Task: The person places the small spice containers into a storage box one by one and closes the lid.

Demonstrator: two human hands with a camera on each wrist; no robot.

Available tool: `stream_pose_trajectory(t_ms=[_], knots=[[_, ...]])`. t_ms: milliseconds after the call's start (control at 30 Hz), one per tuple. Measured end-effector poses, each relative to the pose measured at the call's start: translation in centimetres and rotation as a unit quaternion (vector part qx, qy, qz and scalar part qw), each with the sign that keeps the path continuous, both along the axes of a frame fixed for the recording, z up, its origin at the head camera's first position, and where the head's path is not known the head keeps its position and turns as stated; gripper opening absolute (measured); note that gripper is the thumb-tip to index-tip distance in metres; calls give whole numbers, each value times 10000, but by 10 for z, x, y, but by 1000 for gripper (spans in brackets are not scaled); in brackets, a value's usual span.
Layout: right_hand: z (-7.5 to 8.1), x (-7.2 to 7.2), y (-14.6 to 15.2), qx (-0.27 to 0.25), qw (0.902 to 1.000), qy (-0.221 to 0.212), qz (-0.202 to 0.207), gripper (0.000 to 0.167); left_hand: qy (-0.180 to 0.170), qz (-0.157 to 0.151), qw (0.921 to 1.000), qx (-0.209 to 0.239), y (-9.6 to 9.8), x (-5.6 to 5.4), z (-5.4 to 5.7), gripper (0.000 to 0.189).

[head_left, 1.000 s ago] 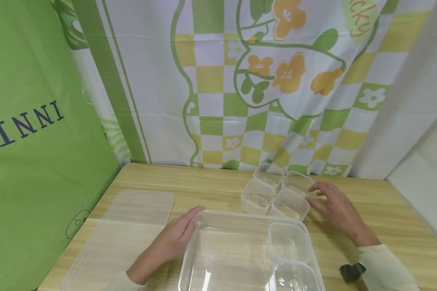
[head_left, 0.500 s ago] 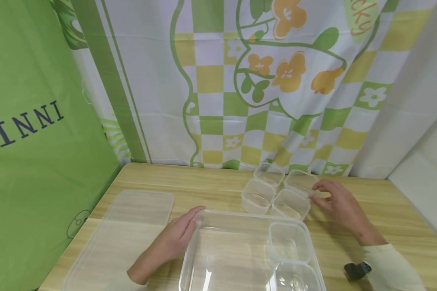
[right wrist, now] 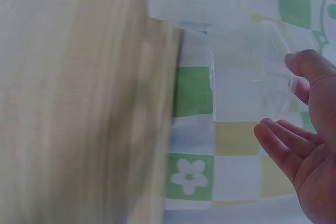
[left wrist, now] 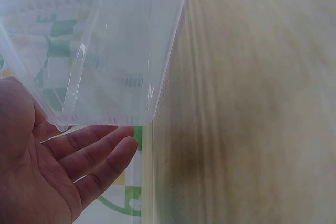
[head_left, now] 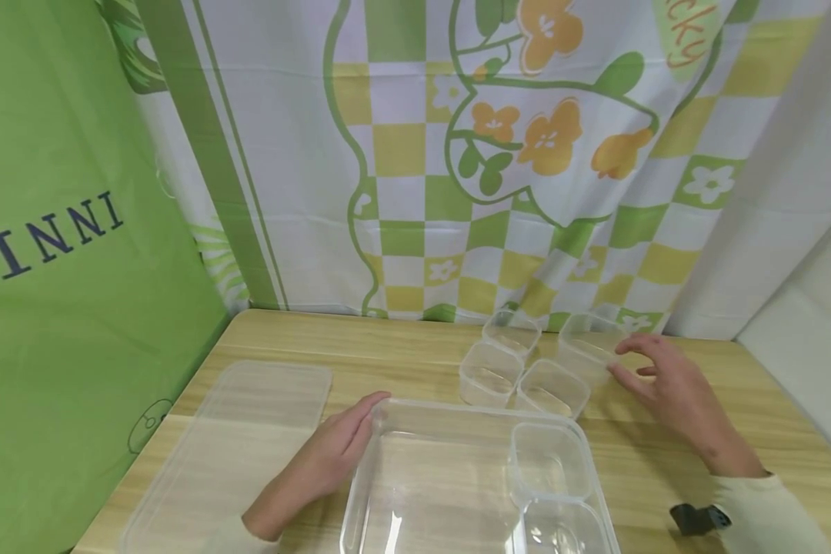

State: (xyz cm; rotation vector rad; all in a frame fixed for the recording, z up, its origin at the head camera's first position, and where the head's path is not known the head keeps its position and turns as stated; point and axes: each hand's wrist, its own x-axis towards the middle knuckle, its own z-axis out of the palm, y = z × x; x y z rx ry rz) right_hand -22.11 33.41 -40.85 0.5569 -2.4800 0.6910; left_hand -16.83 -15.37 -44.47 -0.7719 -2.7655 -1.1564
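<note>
My left hand (head_left: 335, 446) rests against the far left corner of a large clear plastic container (head_left: 429, 408). In the left wrist view its fingers (left wrist: 105, 166) lie fairly straight beside the wall. My right hand (head_left: 672, 392) holds a small clear plastic container (head_left: 589, 338) between thumb and fingers, raised off the table in the right wrist view. Close by on the table stand three similar small containers: one at the back (head_left: 511, 335), one at the left (head_left: 490, 377) and one in front (head_left: 552, 388). Two more small containers (head_left: 550, 465) sit along the large container's right side.
A flat translucent lid (head_left: 235, 446) lies on the wooden table (head_left: 388, 354) at the left. Behind the table hangs a checked floral curtain (head_left: 402, 192). Green fabric (head_left: 76, 346) borders the left side. A small black object (head_left: 695, 519) is at the right sleeve.
My right hand has moved rightward and lifted the small container away from the group of others. My left hand and the large container have stayed in place.
</note>
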Motion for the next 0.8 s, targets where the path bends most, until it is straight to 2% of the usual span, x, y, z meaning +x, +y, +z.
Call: stream_pose_trajectory(t_ms=[200, 467, 700, 800], knots=[[12, 10, 1, -336, 9994, 124, 26, 30, 66, 1, 10000, 9, 0, 0, 0, 41], [27, 25, -10, -271, 9983, 498, -115, 37, 77, -50, 10000, 25, 0, -1, -1, 41], [40, 37, -28, -197, 9960, 800, 356, 45, 56, -3, 10000, 11, 0, -1, -1, 42], [44, 43, -35, -193, 9939, 894, 617, 37, 23, 27, 10000, -17, 0, 0, -1, 42]])
